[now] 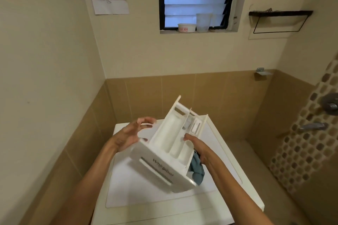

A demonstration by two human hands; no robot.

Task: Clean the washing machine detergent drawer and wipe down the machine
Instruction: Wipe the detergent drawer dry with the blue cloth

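The white detergent drawer (170,144) is out of the machine and held tilted in the air above the washing machine's white top (131,190), its front panel toward me and its open compartments facing up. My left hand (129,134) is at the drawer's left side with fingers spread, touching its edge. Holding the drawer's right wall is my right hand (198,147), which also has a blue cloth (197,169) bunched beneath it.
The machine stands in a corner between tiled walls. A window sill (197,31) behind holds a white tub and a plastic cup. A wire shelf (279,13) hangs on the right wall; taps (314,126) protrude from the mosaic wall at right.
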